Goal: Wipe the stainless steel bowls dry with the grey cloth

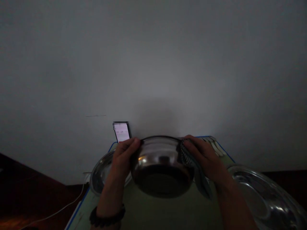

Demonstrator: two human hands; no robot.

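Observation:
A shiny metal bowl (160, 169) is held up above the table, tilted so that its outside and base face me. My left hand (124, 156) grips its left rim, thumb on the near side. On the right side, my right hand (202, 153) presses a dark cloth (200, 177) with a patterned edge against the bowl's wall, and the cloth's lower end hangs down. The inside of the bowl is turned away from view. A dark beaded bracelet (107, 217) circles my left wrist.
A phone (122, 132) with a lit screen leans against the wall behind the green, blue-edged table (144, 210). One metal basin (96, 175) stands at the left, a larger one (275, 195) at the right. Pale-handled utensils (217, 147) lie at the back right. A white cable (59, 209) trails left.

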